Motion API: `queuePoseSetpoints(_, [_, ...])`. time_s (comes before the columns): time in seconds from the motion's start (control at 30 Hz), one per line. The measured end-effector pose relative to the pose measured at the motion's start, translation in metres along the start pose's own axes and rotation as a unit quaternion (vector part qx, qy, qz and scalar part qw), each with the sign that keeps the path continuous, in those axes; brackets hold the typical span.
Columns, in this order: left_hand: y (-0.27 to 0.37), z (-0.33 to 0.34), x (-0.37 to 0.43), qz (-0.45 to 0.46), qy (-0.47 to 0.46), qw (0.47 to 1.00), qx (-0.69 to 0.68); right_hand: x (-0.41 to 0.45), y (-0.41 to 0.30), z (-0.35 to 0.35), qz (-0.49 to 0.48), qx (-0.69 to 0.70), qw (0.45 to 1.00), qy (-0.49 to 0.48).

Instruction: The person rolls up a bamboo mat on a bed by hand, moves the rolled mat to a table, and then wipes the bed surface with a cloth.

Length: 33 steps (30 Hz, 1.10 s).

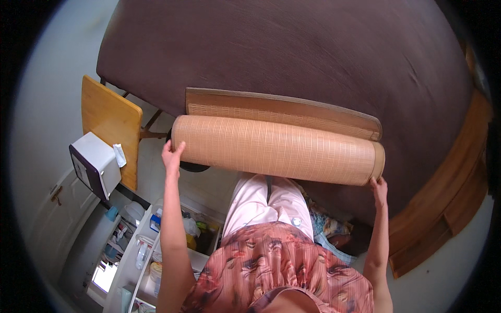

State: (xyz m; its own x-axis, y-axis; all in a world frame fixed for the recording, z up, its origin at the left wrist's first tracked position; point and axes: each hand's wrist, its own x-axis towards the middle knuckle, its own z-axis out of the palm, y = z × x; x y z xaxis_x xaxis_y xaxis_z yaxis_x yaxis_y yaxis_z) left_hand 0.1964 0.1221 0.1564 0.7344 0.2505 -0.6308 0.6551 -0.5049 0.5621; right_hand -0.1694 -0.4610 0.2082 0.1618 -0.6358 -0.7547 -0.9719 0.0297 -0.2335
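A woven bamboo mat (pixel 274 150), mostly rolled into a thick cylinder, lies across the space before me at the near edge of a bed. Its loose end, with a brown cloth border, extends flat beyond the roll on the brown bed surface (pixel 274 47). My left hand (pixel 172 154) grips the left end of the roll, thumb on the near side and fingers around the rim. At the roll's right end, my right hand (pixel 379 189) pinches the lower edge beside the tan fabric binding. The inside of the roll is hidden.
To the left stands a wooden folding table (pixel 111 117) with a white box-shaped appliance (pixel 100 164) and a white packet (pixel 119 155) on it. Open shelving (pixel 135 250) with assorted items is at lower left, near a white door (pixel 70 199). A wooden headboard (pixel 442 195) curves along the right.
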Motion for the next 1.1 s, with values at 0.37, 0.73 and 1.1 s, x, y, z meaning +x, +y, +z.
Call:
queuePoseSetpoints(0.37, [0.143, 0.189, -0.005, 0.467, -0.096, 0.789, 0.388, 0.002, -0.044, 0.074, -0.023, 0.358, 0.906, 0.224])
queuePoseSetpoints(0.73, [0.180, 0.317, -0.039, 0.337, -0.321, 0.733, 0.496, -0.041, -0.099, 0.185, 0.168, 0.645, 0.726, -0.169])
queuePoseSetpoints(1.1, [0.094, 0.277, -0.149, 0.489, -0.308, 0.638, 0.509, -0.044, -0.042, 0.198, 0.263, 0.659, 0.671, -0.216])
